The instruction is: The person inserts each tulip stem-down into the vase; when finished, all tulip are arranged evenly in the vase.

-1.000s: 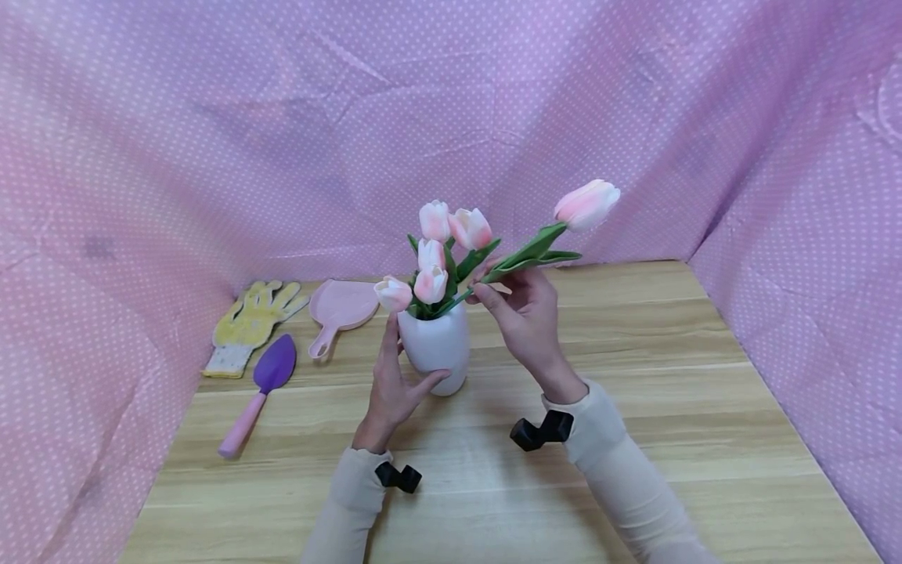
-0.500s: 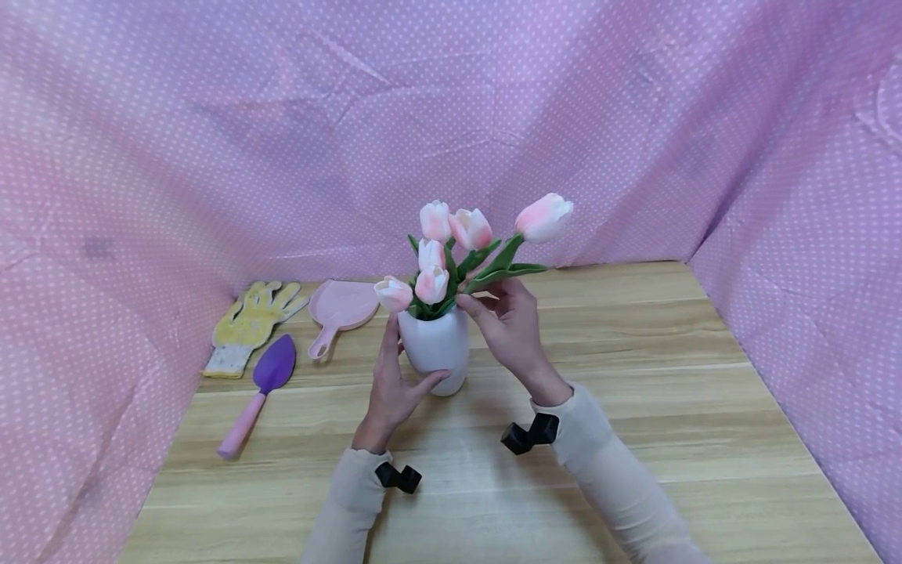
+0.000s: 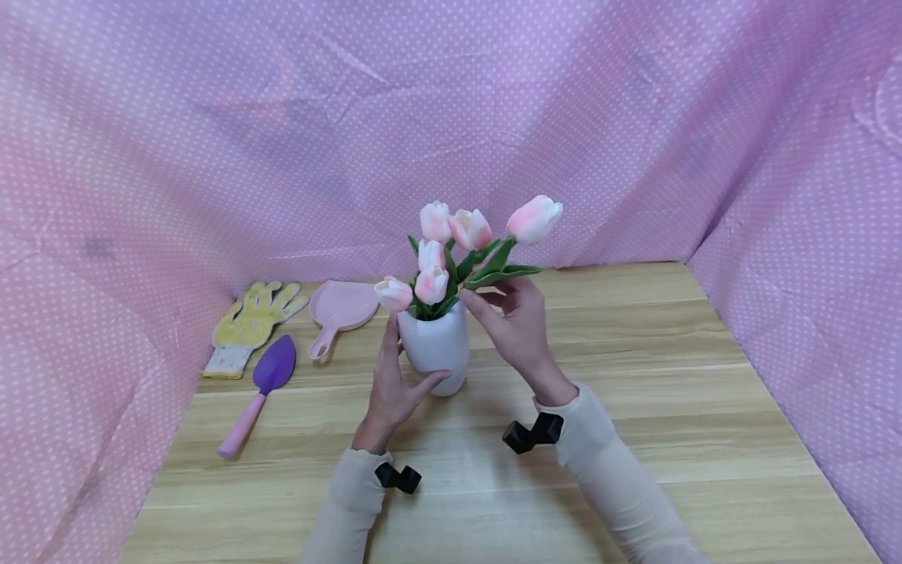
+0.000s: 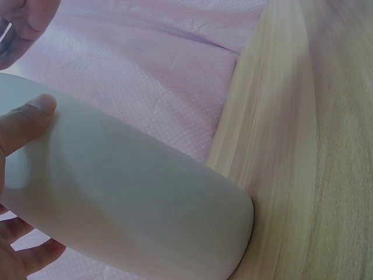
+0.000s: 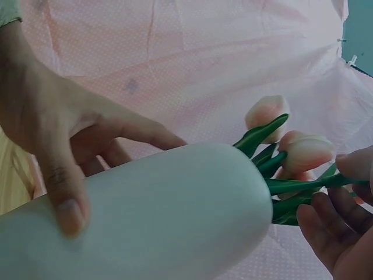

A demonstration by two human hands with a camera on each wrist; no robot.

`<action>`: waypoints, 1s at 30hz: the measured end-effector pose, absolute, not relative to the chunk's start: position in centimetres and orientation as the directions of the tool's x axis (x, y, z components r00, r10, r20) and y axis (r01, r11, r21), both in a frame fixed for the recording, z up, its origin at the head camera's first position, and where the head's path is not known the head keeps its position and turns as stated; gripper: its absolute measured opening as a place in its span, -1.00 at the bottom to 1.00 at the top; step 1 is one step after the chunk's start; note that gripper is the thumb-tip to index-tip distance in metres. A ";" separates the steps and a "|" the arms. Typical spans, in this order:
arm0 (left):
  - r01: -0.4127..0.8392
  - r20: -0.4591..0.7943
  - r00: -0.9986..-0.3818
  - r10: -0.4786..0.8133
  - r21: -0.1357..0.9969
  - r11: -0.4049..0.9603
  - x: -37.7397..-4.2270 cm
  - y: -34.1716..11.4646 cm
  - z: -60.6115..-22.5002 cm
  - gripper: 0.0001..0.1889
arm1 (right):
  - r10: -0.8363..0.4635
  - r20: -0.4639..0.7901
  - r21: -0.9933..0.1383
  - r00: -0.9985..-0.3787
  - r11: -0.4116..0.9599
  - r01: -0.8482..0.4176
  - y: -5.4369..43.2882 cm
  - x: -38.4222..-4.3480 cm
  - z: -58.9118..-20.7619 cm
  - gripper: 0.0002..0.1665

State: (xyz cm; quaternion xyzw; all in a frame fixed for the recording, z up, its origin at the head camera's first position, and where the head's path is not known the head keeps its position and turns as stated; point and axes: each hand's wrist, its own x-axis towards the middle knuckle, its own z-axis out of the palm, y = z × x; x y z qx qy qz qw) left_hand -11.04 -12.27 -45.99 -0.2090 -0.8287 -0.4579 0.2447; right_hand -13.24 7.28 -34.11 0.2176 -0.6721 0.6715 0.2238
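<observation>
A white vase (image 3: 438, 348) stands upright on the table with several pink-and-white tulips (image 3: 431, 284) in it. My left hand (image 3: 389, 392) grips its left side, the thumb across the front and the fingers behind. In the left wrist view that thumb (image 4: 29, 121) lies on the smooth wall of the vase (image 4: 140, 181). Just right of the vase's mouth, my right hand (image 3: 520, 325) pinches the stem of one more tulip (image 3: 535, 219), which leans to the right. The right wrist view shows this green stem (image 5: 294, 185) running into the vase's mouth between thumb and fingers.
To the left lie a yellow-and-white glove (image 3: 254, 325), a pink dustpan (image 3: 341, 309) and a purple trowel (image 3: 275, 364) with a pink handle. A pink dotted cloth (image 3: 451, 117) hangs behind and around the wooden table (image 3: 669, 376).
My right hand has brought its tulip left and down, so the stem's lower end is now in the vase's mouth. The left hand and vase have stayed put.
</observation>
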 end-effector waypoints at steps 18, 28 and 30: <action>0.564 0.583 -0.801 0.132 0.664 0.491 -11.1 -12.3 -45.9 0.38 | -0.036 0.650 -0.760 -0.759 -0.057 -0.648 7.2 -13.4 -33.2 -0.78; 0.563 0.582 -0.802 0.133 0.663 0.494 -11.1 -12.3 -45.8 0.37 | -0.052 0.637 -0.770 -0.769 -0.011 -0.637 6.9 -13.7 -33.9 -0.72; 0.567 0.586 -0.799 0.134 0.660 0.492 -11.1 -12.3 -45.8 0.37 | -0.058 0.633 -0.774 -0.772 -0.009 -0.634 6.9 -13.7 -34.0 -0.69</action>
